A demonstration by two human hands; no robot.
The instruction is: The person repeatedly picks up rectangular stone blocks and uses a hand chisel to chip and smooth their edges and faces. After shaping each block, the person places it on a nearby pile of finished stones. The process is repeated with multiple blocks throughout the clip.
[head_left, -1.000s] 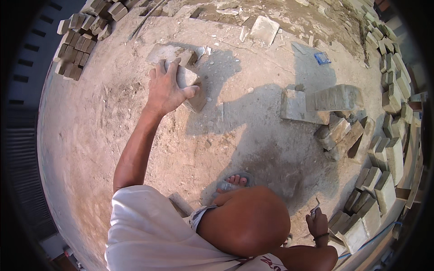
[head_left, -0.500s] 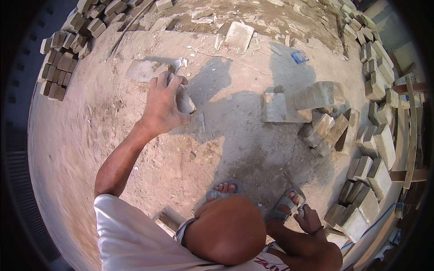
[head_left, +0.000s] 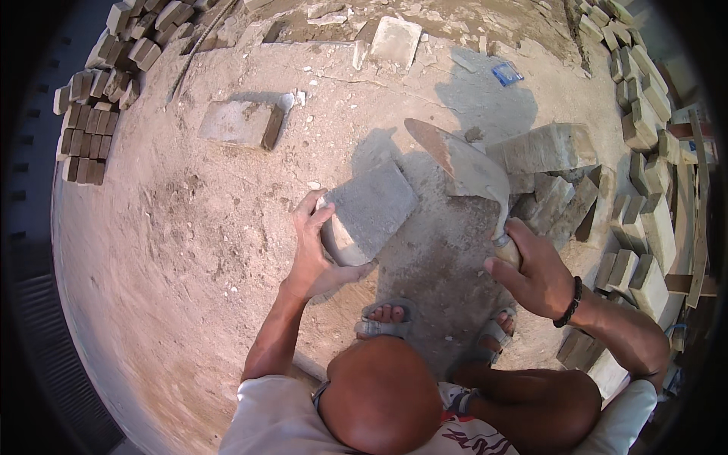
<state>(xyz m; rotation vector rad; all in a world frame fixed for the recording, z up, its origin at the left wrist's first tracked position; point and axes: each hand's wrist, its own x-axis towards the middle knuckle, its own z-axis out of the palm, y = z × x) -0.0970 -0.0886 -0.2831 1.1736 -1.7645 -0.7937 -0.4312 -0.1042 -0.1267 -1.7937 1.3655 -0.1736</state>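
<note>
A grey paving block (head_left: pixel 373 206) is held tilted in front of me. My left hand (head_left: pixel 312 254) is closed on its near left end, thumb at the lower edge and fingers at the upper one. A trowel (head_left: pixel 472 168) with a worn, pointed metal blade sticks out of my right hand (head_left: pixel 540 277), which is wrapped round its handle. The blade points up and left, in front of several blocks. One more paving block (head_left: pixel 236 123) lies on the ground at the far left, beside white chips.
On the right, a long block (head_left: pixel 550 148) rests by broken pieces (head_left: pixel 557 201). Stacked blocks (head_left: pixel 89 136) stand at the far left, and a row of blocks (head_left: pixel 644 220) lines the right. A flat slab (head_left: pixel 396 42) and a blue wrapper (head_left: pixel 506 73) lie farther off.
My left hand has brought the block nearer and to the right, turning it. My right hand has risen from beside my foot, lifting the trowel up and forward.
</note>
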